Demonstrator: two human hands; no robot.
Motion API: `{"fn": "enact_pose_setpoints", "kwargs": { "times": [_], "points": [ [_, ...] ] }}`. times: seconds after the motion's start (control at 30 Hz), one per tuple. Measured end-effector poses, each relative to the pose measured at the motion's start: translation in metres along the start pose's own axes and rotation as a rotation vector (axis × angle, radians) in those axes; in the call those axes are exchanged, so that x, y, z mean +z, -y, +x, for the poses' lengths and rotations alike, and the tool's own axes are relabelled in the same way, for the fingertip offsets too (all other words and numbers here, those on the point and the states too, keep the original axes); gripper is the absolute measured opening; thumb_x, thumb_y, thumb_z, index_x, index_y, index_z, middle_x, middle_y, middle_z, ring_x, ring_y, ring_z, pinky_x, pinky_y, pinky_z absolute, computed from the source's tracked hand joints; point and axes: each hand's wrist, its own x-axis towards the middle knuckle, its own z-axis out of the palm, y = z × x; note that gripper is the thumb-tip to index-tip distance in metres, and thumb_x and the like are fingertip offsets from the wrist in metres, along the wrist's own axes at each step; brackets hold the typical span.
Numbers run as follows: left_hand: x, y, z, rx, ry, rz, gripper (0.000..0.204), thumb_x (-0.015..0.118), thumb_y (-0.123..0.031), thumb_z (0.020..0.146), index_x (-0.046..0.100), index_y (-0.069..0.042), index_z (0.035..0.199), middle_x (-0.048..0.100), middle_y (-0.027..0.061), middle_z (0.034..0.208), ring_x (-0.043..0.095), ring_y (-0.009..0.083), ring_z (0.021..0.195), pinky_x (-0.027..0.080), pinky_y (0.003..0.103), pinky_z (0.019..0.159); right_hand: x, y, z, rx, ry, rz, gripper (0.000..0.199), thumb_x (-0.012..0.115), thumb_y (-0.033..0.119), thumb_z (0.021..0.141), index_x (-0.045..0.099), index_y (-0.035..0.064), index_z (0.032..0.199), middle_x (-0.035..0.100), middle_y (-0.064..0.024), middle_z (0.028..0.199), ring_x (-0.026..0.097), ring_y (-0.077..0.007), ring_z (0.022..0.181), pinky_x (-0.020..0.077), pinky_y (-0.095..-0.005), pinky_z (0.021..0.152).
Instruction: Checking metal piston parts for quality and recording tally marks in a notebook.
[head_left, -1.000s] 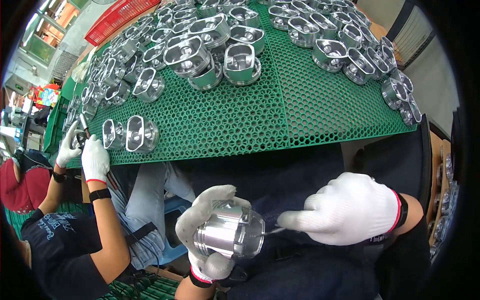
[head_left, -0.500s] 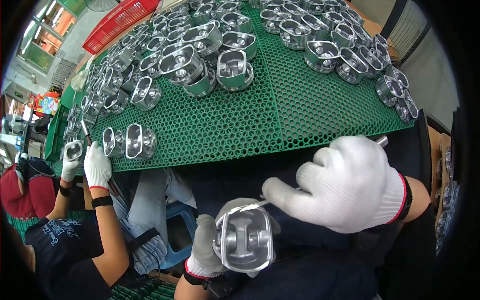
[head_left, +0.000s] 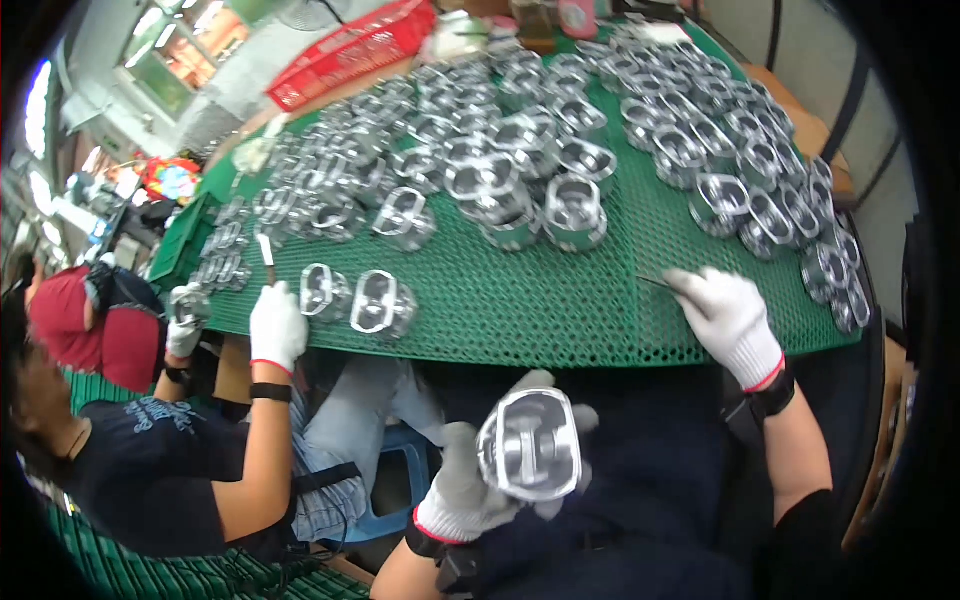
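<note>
Gloves cover both of my hands. My left hand [head_left: 470, 490] grasps a piston [head_left: 530, 443] from below, its grip clenched around the skirt, with the open underside facing the camera. I hold the piston low, in front of my lap, clear of the bench [head_left: 520, 310] and just below its near edge.

My right hand [head_left: 728, 318] rests on the green mat [head_left: 600, 290] at the near right part of the bench. Its fingers pinch a thin tool [head_left: 655, 284] that points left along the mat. The grip is closed on the tool.

Many more pistons [head_left: 500, 170] lie across the mat, crowded toward the far side and along the right edge. One piston [head_left: 573, 213] stands near the middle, well apart from my right hand. A red basket [head_left: 350, 55] sits at the far left of the bench.

A co-worker [head_left: 150, 470] sits to my left in a dark shirt and a red cap [head_left: 95, 335]. One gloved co-worker hand [head_left: 277, 325] holds a small tool [head_left: 267, 258] upright at the near bench edge, just beside a pair of pistons [head_left: 358, 298]. The other co-worker hand [head_left: 185, 318] holds a further piston farther left.
</note>
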Motion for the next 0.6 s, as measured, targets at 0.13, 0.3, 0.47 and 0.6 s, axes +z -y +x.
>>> {"fn": "enact_pose_setpoints", "kwargs": {
  "times": [0.13, 0.3, 0.47, 0.6],
  "points": [
    [-0.021, -0.042, 0.018, 0.298, -0.312, 0.382, 0.068, 0.054, -0.049, 0.091, 0.028, -0.014, 0.143, 0.05, 0.0128, 0.131, 0.06, 0.0325, 0.108, 0.059, 0.045, 0.076, 0.003, 0.005, -0.002, 0.041, -0.1, 0.012, 0.024, 0.064, 0.01, 0.077, 0.066, 0.0158, 0.1, 0.054, -0.0084, 0.066, 0.057, -0.0293, 0.06, 0.0473, -0.0386, 0.056],
    [-0.062, -0.08, 0.045, 0.544, -0.615, 0.707, 0.038, 0.043, -0.025, 0.098, 0.047, -0.005, 0.131, 0.06, 0.0095, 0.113, 0.065, 0.0197, 0.087, 0.058, 0.03, 0.059, -0.006, 0.01, -0.01, 0.011, -0.126, 0.0, 0.02, 0.064, 0.012, 0.077, 0.067, 0.0172, 0.096, 0.052, -0.0072, 0.06, 0.057, -0.0271, 0.054, 0.0464, -0.0391, 0.049],
    [-0.086, -0.075, 0.047, 0.671, -0.694, 1.017, 0.034, 0.042, -0.01, 0.094, 0.052, 0.006, 0.122, 0.062, 0.0146, 0.104, 0.064, 0.0168, 0.075, 0.054, 0.027, 0.061, -0.01, 0.005, -0.022, 0.017, -0.119, -0.046, 0.014, 0.062, 0.021, 0.081, 0.067, 0.0213, 0.095, 0.055, -0.0049, 0.06, 0.059, -0.0257, 0.054, 0.0473, -0.0383, 0.046],
    [-0.1, -0.068, 0.052, 0.938, -0.752, 1.101, 0.038, 0.051, -0.009, 0.089, 0.05, 0.003, 0.125, 0.058, 0.0168, 0.115, 0.061, 0.0225, 0.095, 0.052, 0.03, 0.077, -0.008, 0.005, -0.017, 0.036, -0.019, -0.08, 0.018, 0.057, 0.026, 0.085, 0.064, 0.0218, 0.101, 0.059, -0.006, 0.065, 0.061, -0.0265, 0.057, 0.0496, -0.0402, 0.049]
  ]
}}
